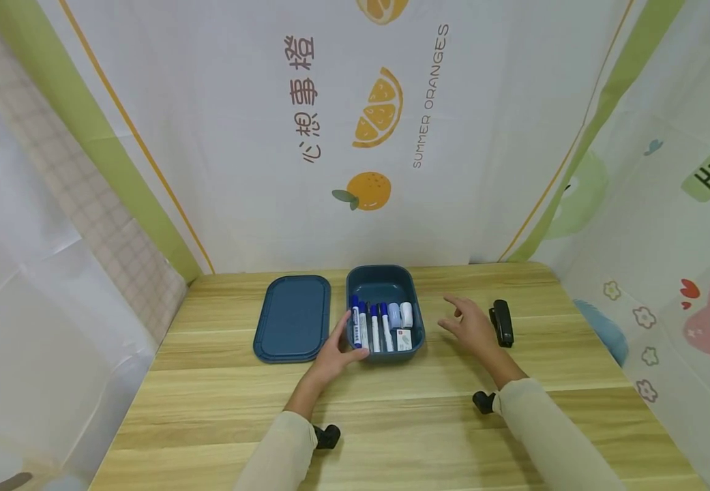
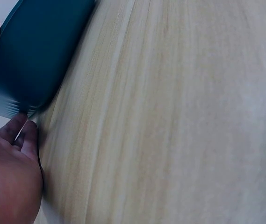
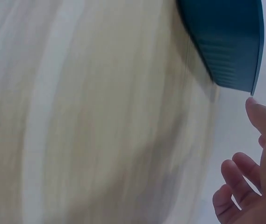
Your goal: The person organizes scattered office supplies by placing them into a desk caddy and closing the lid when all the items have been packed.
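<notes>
While a flat, dark blue, round-cornered rectangular lid (image 1: 293,318) is lying on the light wood-grain tabletop (image 1: 404,423), a left hand (image 1: 329,354) is extending from a cream sleeve (image 1: 284,450), just beside the lid at its 4 o'clock. With its thumb and fingers spread apart, the left hand is touching the 7-to-8 o'clock corner of a deep, dark blue, round-cornered rectangular box (image 1: 385,276). Uncovered at the top, the box is sitting at the lid's 3 o'clock. Inside it, white-barrelled, blue-capped markers (image 1: 375,331) are lying side by side from the 9 o'clock wall past the middle, most caps pointing toward 12 o'clock. Near its 3 o'clock, a pale blue rounded piece (image 1: 395,316) and a white rounded piece (image 1: 406,314) are lying next to each other, while a small, square white packet (image 1: 404,339) is lying toward 5 o'clock. Outside, at the box's 3 o'clock, a right hand (image 1: 471,334) is hovering apart from it, thumb and fingers parted. Just beside that hand, at its 2 o'clock, a long black stapler (image 1: 503,323) is resting on the tabletop.
</notes>
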Tool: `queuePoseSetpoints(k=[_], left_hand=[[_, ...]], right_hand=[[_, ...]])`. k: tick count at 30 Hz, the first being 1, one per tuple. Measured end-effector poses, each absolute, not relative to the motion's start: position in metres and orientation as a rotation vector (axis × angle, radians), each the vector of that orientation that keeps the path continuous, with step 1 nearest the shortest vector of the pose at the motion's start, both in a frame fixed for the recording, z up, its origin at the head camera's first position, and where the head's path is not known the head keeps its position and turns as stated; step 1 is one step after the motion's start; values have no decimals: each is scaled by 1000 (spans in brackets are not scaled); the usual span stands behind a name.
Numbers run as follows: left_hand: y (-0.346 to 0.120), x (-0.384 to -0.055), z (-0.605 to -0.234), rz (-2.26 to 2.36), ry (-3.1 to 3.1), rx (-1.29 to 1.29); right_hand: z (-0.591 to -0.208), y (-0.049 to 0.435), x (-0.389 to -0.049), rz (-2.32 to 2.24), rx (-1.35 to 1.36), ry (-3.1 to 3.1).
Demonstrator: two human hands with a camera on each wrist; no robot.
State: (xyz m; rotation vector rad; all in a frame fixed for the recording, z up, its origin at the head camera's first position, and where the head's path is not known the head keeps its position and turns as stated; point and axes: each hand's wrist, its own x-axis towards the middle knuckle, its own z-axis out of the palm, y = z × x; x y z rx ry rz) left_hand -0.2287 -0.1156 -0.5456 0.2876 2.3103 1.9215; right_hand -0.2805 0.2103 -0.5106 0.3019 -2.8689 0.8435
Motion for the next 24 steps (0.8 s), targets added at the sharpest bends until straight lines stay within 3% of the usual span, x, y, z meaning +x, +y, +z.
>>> queuePoseSetpoints(k=[24], left_hand=[[-115,-229,-545,1955,2284,289]], right_hand=[[-528,253,-257,789,122,-2717]])
